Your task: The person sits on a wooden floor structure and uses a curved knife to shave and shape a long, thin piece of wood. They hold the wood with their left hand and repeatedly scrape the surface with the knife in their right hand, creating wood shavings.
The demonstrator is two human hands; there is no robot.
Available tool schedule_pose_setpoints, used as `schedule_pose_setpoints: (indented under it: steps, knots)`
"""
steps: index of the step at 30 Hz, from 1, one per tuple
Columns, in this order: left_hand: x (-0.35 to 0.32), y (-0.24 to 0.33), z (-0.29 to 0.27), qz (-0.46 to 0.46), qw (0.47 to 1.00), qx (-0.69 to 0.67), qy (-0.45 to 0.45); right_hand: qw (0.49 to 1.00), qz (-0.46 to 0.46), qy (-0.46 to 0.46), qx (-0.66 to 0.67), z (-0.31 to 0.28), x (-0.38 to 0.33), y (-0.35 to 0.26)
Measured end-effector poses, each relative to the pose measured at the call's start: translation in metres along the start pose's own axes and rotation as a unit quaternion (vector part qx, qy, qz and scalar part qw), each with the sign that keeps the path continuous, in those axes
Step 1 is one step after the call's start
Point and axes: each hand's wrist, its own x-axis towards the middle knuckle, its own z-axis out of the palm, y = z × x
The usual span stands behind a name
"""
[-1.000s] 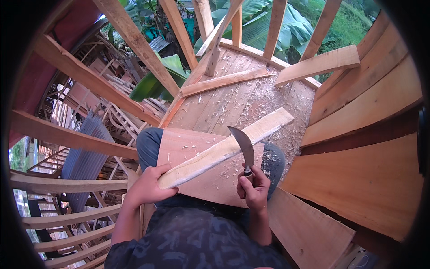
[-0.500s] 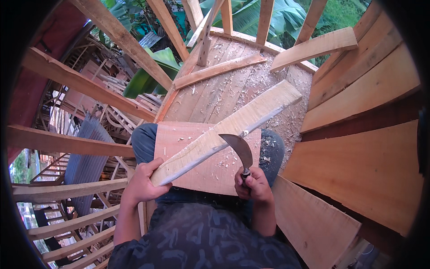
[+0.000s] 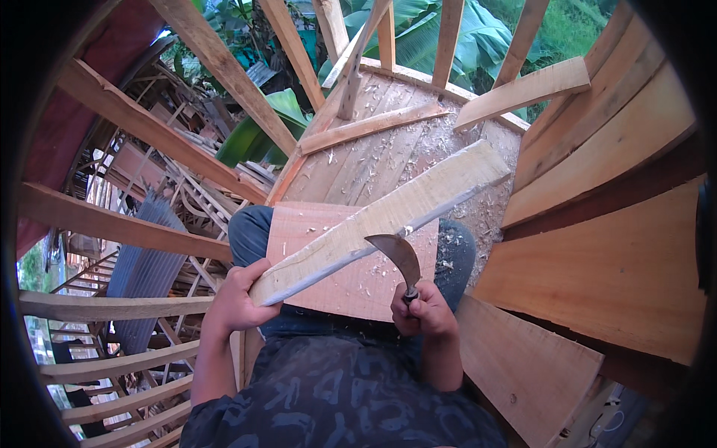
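My left hand (image 3: 243,298) is closed round the near end of a long pale wooden plank (image 3: 373,221). The plank slants up and away to the right, above a flat reddish board (image 3: 328,296) that lies across my lap. In my right hand (image 3: 425,310) is a sickle (image 3: 400,256) with a curved dark blade and a short dark handle, the fingers wrapped round the handle. The blade curves up and to the left, its tip close to the plank's lower edge; whether it touches cannot be made out. Small shavings lie on the lap board.
Shavings cover the plank floor (image 3: 366,168) ahead, where a loose batten (image 3: 373,128) lies. A short board (image 3: 523,94) leans at the far right. Wide wooden boards (image 3: 597,257) stand along the right. Slanting rails (image 3: 127,240) fence the left, with corrugated sheet (image 3: 149,261) beyond.
The view has shifted slightly. Both hands keep their grips, and the sickle stays near the plank's lower edge with little visible movement.
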Motion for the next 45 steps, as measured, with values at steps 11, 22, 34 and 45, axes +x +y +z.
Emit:
schedule_pose_setpoints:
  steps: [11, 22, 34, 45]
  knots:
    - [-0.005, -0.003, 0.0, -0.047, 0.999, 0.016, -0.016, 0.909, -0.232, 0.346, 0.022, 0.014, 0.016, -0.016]
    - [-0.013, -0.009, 0.014, -0.051, 0.967, -0.122, -0.22, 0.948, -0.224, 0.162, 0.157, 0.02, 0.006, -0.003]
    - [-0.013, -0.016, 0.023, -0.128, 0.927, -0.241, -0.258, 0.965, -0.166, 0.191, -0.063, 0.018, 0.007, -0.003]
    - [-0.007, 0.015, 0.006, -0.038, 0.998, -0.009, -0.055, 0.878, -0.21, 0.294, -0.313, 0.013, 0.011, 0.019]
